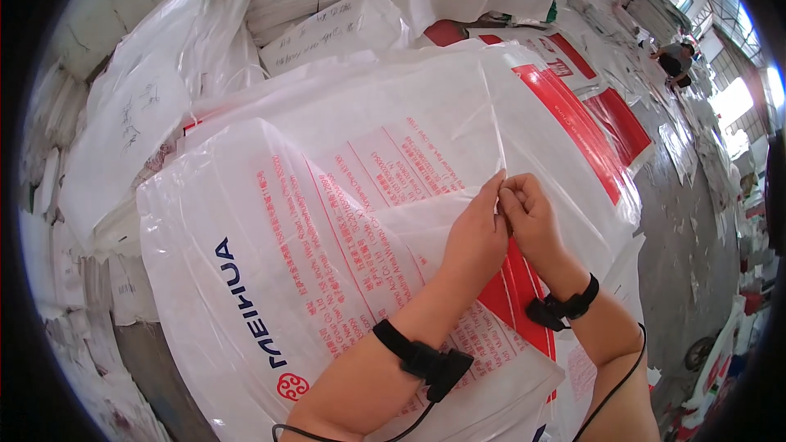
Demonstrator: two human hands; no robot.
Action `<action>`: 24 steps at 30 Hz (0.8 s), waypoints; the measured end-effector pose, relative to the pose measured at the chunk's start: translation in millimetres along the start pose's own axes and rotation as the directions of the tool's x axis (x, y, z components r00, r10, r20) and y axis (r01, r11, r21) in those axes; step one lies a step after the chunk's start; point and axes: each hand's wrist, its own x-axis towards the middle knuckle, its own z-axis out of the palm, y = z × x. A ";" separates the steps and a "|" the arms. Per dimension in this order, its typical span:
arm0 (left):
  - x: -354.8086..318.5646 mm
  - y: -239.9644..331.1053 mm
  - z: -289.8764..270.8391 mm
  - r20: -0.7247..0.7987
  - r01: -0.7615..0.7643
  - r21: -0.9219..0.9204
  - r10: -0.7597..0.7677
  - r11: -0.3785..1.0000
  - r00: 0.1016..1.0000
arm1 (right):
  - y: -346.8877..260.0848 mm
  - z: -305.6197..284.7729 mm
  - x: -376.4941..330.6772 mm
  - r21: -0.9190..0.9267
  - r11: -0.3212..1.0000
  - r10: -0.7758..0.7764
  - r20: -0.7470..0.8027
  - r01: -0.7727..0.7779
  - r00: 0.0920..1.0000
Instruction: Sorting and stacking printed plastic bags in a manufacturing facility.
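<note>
Strapped forearms point(352, 385) partly cover the white sack point(184, 221), piled sacks point(135, 106) beyond.

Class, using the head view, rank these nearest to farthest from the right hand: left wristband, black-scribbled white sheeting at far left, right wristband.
1. Right wristband: just lower right of the right hand.
2. Left wristband: lower left.
3. White sheeting: far left.
</note>
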 end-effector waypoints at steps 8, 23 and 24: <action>-2.7 3.8 -1.3 0.102 0.081 0.001 -0.081 0.997 0.991 | -1.1 -13.3 -22.7 -0.312 0.922 -0.240 0.010 0.231 0.971; -1.8 5.2 2.6 0.119 0.108 0.147 -0.126 0.983 0.985 | 7.6 -11.8 176.0 -0.877 -0.170 -0.324 0.481 0.450 0.815; -2.0 7.2 1.6 0.110 0.116 0.148 -0.133 0.982 0.985 | 6.8 -9.1 181.5 -0.871 -0.245 -0.269 0.484 0.426 0.833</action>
